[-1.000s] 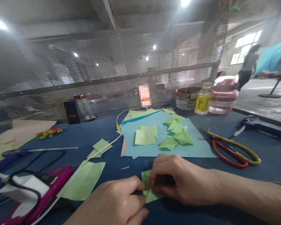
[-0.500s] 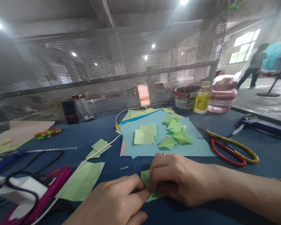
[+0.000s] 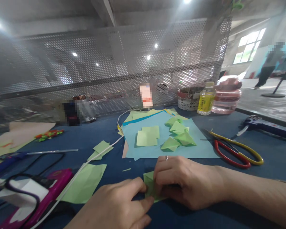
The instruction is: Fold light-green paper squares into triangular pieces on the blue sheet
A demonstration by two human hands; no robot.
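Observation:
A small piece of green paper (image 3: pixel 150 183) lies on the dark blue tabletop, close to me. My right hand (image 3: pixel 181 181), with a ring on one finger, is closed over the paper's right part and hides it. From the left, the fingertips of my left hand (image 3: pixel 126 200) pinch at the paper's left and lower edge. Just beyond are light blue sheets (image 3: pixel 131 152), bearing flat green paper squares (image 3: pixel 147 136) and several folded green paper pieces (image 3: pixel 178 128). To the left of my left hand lies a larger green sheet (image 3: pixel 85 184).
Scissors (image 3: pixel 238 149) with red and yellow handles and a glue gun (image 3: pixel 269 125) lie at the right. Bottles (image 3: pixel 206 100) and a round basket (image 3: pixel 188 99) stand behind. A white cable (image 3: pixel 71 183) crosses the left side, near a magenta power strip (image 3: pixel 57 179). Someone (image 3: pixel 268 65) is in the background.
My left fingertips have shifted slightly to the right along the paper's lower edge. My right hand stays almost where it was. The person in the background has moved to the right.

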